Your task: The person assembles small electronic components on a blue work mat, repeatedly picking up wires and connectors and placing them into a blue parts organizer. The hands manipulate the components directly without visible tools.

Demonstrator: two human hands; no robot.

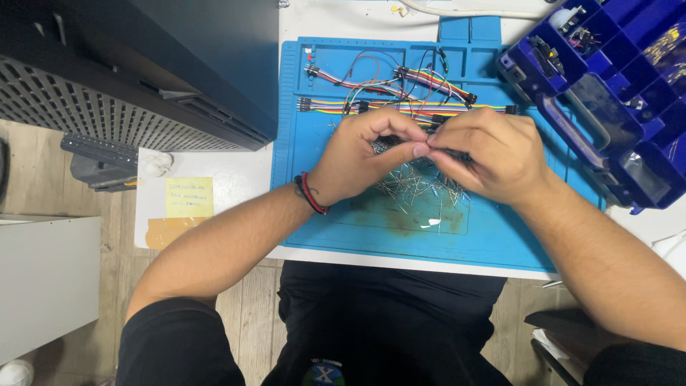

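Blue mat w/ 2 hands (left hand, right hand) pinching resistors.

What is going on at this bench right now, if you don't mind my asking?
A person seated at a white table has both hands together over a blue work mat. The left hand and right hand pinch a small dark part between their fingertips, above a scatter of thin wire-legged components. Coloured jumper wires lie at the mat's far edge; a blue compartment box sits to the right.
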